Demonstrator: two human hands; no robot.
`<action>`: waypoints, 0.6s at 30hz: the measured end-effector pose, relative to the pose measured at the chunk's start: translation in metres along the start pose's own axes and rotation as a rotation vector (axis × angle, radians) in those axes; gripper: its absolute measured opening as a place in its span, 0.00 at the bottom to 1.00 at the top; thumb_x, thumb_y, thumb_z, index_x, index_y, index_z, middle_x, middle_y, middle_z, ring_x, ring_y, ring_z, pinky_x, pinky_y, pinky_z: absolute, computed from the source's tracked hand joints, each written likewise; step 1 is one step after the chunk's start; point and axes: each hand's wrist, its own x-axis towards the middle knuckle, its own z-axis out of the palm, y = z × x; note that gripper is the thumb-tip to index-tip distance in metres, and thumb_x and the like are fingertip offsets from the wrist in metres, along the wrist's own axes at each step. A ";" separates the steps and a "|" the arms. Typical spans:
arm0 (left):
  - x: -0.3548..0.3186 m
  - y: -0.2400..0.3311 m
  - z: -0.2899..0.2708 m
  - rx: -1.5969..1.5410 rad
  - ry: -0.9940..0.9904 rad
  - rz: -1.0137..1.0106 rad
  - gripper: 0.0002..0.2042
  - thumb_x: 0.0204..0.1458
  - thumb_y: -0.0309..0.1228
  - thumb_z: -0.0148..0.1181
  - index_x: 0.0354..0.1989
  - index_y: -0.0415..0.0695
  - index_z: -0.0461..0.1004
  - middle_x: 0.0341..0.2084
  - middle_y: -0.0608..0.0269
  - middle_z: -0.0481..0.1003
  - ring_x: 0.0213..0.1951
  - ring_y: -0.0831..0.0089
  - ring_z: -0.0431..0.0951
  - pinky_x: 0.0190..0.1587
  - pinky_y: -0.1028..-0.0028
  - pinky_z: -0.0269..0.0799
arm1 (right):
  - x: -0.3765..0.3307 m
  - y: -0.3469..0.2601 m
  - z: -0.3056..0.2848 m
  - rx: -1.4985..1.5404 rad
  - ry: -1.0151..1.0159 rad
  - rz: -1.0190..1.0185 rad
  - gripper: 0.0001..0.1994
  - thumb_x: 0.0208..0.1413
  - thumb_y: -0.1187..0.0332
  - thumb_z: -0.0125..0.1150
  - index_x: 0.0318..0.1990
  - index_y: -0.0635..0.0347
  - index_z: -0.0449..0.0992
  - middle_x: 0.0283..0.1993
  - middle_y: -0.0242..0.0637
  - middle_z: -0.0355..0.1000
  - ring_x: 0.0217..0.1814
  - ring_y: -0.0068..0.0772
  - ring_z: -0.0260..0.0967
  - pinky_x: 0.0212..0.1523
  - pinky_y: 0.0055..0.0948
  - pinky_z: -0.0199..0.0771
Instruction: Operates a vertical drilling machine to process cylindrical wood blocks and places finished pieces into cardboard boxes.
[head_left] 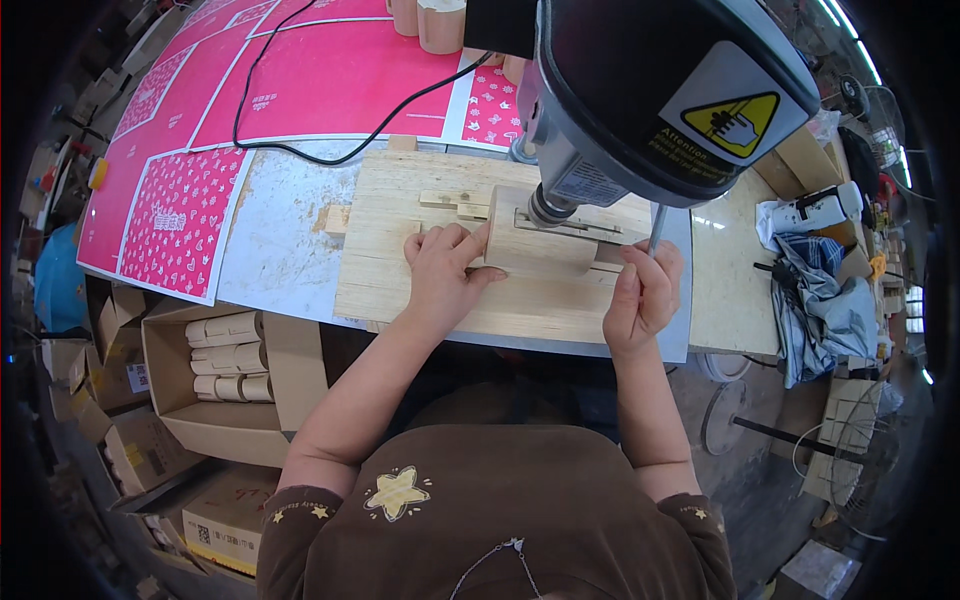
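While the wooden block (530,253) lies on the board (400,290) beneath the drill chuck (551,207), our left hand (447,268), thumb spread, seems to brace its left end; our right hand (645,292) curls by the lever (658,228), gripping or not, we cannot tell.

Wood block (540,256) sits on the board (390,300), under the drill press head (660,90), betw. your L hand (442,275) & R hand (647,295). Board's on the table (285,235); flat sheet (320,75) behind & to your L, cylinders (441,30) farther back. Open carton (302,370) w/ wood pieces (230,358) inside is down L, nearer you; cloth bundle (840,315) far R.
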 end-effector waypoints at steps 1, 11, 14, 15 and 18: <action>0.000 0.000 0.000 0.003 -0.005 -0.004 0.26 0.32 0.38 0.68 0.45 0.47 0.72 0.26 0.68 0.64 0.35 0.68 0.64 0.47 0.64 0.48 | -0.001 0.003 0.003 0.043 0.047 -0.020 0.09 0.42 0.76 0.55 0.35 0.64 0.72 0.30 0.40 0.65 0.31 0.39 0.60 0.32 0.34 0.59; 0.005 -0.002 -0.010 -0.079 -0.092 -0.065 0.28 0.27 0.38 0.71 0.43 0.49 0.74 0.28 0.68 0.67 0.37 0.70 0.66 0.46 0.65 0.48 | 0.127 -0.033 -0.036 0.064 0.218 0.313 0.10 0.54 0.69 0.52 0.26 0.67 0.71 0.22 0.36 0.66 0.22 0.25 0.58 0.25 0.20 0.58; 0.018 0.003 -0.007 -0.244 -0.088 -0.052 0.24 0.26 0.37 0.72 0.36 0.46 0.74 0.29 0.68 0.68 0.36 0.71 0.67 0.46 0.66 0.49 | 0.168 0.008 -0.044 -0.242 0.054 0.041 0.07 0.53 0.69 0.55 0.33 0.66 0.71 0.26 0.36 0.68 0.26 0.26 0.62 0.29 0.24 0.62; 0.019 0.002 -0.008 -0.237 -0.082 -0.056 0.24 0.26 0.37 0.72 0.36 0.46 0.74 0.29 0.68 0.68 0.36 0.71 0.67 0.46 0.66 0.49 | 0.166 0.011 -0.041 -0.161 0.040 0.082 0.07 0.53 0.69 0.55 0.35 0.65 0.70 0.27 0.36 0.69 0.27 0.27 0.63 0.30 0.24 0.62; 0.019 -0.005 -0.007 -0.239 -0.116 -0.065 0.20 0.29 0.34 0.71 0.35 0.46 0.74 0.31 0.67 0.69 0.40 0.67 0.66 0.49 0.70 0.53 | 0.152 0.023 -0.029 0.077 -0.012 0.201 0.11 0.51 0.70 0.57 0.41 0.64 0.68 0.30 0.37 0.70 0.32 0.30 0.66 0.34 0.27 0.64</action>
